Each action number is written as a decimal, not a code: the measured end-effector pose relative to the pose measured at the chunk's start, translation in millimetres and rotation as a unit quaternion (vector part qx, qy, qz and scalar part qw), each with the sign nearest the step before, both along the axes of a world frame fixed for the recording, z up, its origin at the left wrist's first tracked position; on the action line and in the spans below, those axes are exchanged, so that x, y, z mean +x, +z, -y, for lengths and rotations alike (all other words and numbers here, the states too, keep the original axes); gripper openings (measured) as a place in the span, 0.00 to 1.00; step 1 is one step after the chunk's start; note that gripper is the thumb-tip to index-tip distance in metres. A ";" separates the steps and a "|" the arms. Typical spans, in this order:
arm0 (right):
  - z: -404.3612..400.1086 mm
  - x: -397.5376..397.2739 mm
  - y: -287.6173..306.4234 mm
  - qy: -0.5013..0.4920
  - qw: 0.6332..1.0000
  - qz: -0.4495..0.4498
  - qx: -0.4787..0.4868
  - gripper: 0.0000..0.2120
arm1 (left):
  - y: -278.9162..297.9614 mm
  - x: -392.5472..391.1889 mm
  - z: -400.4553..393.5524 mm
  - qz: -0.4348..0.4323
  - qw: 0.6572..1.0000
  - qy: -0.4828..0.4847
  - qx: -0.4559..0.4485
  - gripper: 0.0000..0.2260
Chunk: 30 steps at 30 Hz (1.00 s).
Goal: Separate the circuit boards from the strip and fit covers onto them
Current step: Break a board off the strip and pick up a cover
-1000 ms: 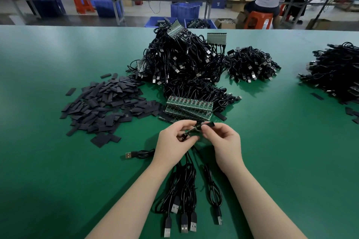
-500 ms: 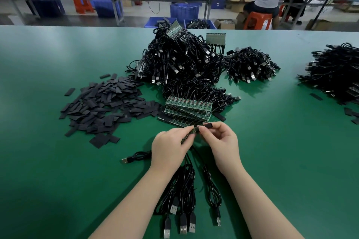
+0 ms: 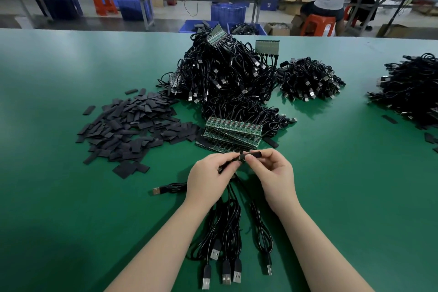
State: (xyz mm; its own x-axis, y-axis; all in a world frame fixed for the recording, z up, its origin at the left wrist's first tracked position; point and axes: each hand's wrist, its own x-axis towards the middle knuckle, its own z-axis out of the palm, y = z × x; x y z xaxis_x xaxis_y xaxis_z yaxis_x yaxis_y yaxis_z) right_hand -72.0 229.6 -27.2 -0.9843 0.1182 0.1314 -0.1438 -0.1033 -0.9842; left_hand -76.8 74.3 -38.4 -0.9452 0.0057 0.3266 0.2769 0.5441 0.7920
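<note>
One cover (image 3: 254, 155) is pinched by the right hand (image 3: 272, 173), its long axis in line with the circuit board (image 3: 241, 157) pinched leftward by the left hand (image 3: 211, 175).

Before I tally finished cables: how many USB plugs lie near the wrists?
5: four plugs between forearms, one left of the left hand. Another may hide.

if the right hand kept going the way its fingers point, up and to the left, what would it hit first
Probably the left hand: the right hand holds a black cover almost touching its fingertips. Depth is unclear.
</note>
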 end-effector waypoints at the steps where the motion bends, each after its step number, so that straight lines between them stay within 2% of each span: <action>1: 0.4 -0.1 -0.2 -0.002 1.000 -0.003 -0.001 0.11 | -0.4 0.0 0.0 0.001 1.000 -0.002 0.002 0.10; 10: -0.8 0.5 0.6 0.021 1.000 -0.002 0.012 0.10 | 3.5 2.2 0.9 0.007 0.999 -0.016 0.040 0.14; 15: -1.5 2.7 1.6 0.031 0.999 0.010 0.036 0.06 | 4.7 2.9 2.1 0.012 0.999 -0.026 0.045 0.12; 18: -2.9 3.3 3.9 0.052 0.998 0.017 0.041 0.07 | 5.5 6.3 1.2 0.016 0.998 -0.027 0.055 0.16; 20: -4.2 4.0 4.9 0.063 0.997 0.021 0.032 0.07 | 5.2 8.1 -0.7 -0.013 1.000 0.017 -0.003 0.16; 23: -4.1 4.1 4.4 0.051 0.998 0.023 0.016 0.07 | 5.5 9.4 -4.3 -0.103 0.982 0.092 -0.128 0.10; 27: -3.7 2.6 2.9 0.029 0.999 0.022 -0.001 0.08 | 6.4 8.6 2.8 -0.066 0.992 -0.008 -0.107 0.12; 30: -3.6 1.9 2.7 0.031 0.999 0.019 -0.007 0.08 | 10.9 7.7 8.5 -0.142 0.972 -0.053 -0.180 0.14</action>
State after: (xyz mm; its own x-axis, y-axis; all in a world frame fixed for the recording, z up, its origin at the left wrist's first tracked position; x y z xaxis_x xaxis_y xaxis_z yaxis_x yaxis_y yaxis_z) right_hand -70.1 233.2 -24.6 -0.9939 0.0593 0.0927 -0.0995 -0.1242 -0.9873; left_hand -69.2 65.8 -27.5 -0.8047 0.2605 0.5335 0.5268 0.7278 0.4392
